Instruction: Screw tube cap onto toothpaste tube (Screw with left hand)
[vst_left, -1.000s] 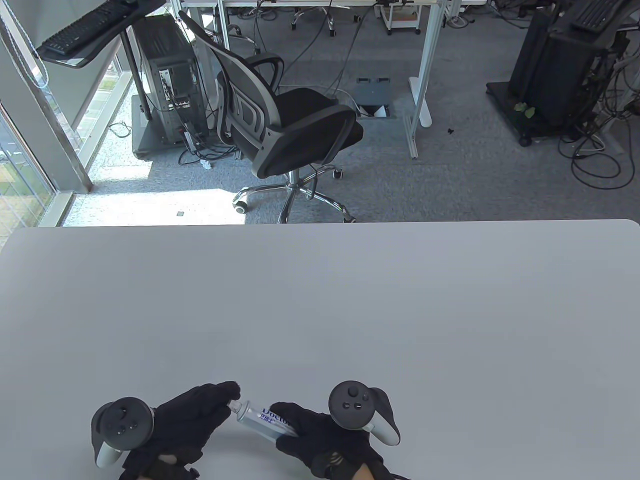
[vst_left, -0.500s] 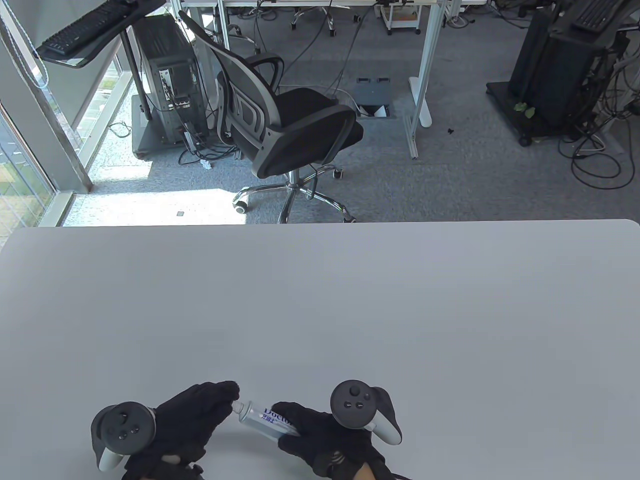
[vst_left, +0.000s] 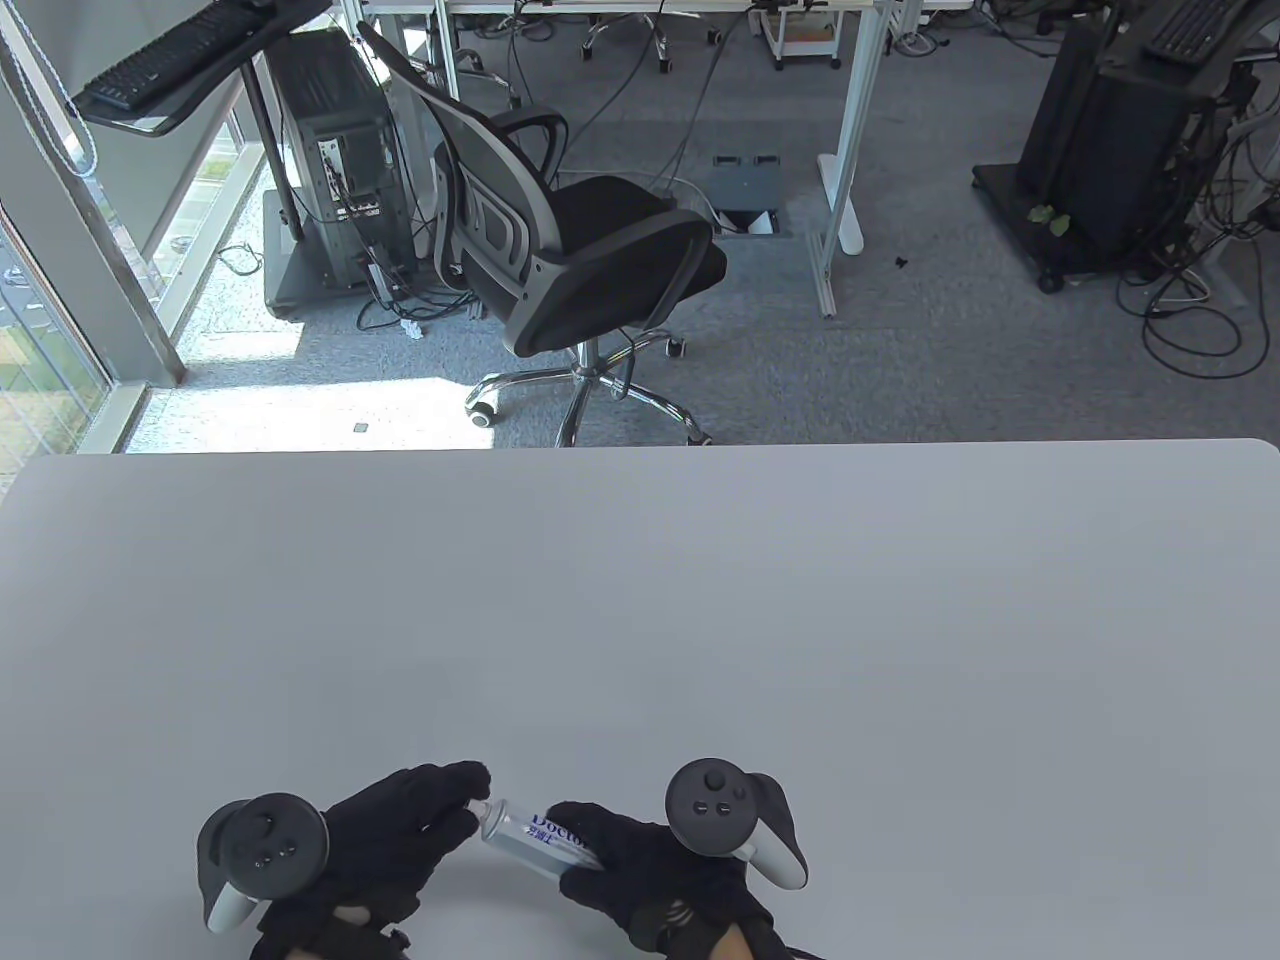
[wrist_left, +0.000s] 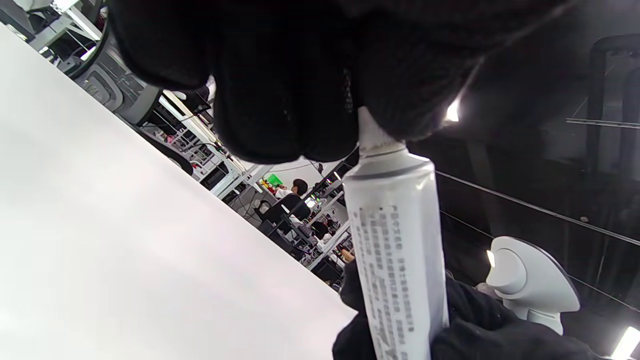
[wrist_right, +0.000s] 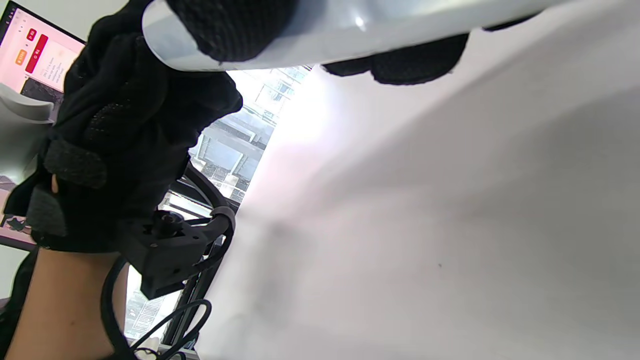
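Note:
A silver toothpaste tube (vst_left: 530, 838) with blue lettering is held above the table near its front edge. My right hand (vst_left: 640, 870) grips the tube's body, also seen in the right wrist view (wrist_right: 350, 30). My left hand (vst_left: 400, 830) has its fingers closed around the tube's nozzle end. In the left wrist view the tube (wrist_left: 397, 240) points up into my left fingers (wrist_left: 285, 100), with a bit of white neck (wrist_left: 372, 137) showing below them. The cap itself is hidden inside the fingers.
The white table (vst_left: 640, 600) stretches away behind the hands. An office chair (vst_left: 570, 250) stands on the floor beyond the far edge.
Both hands and the tube have shifted slightly right. The left hand has turned a little around the nozzle end.

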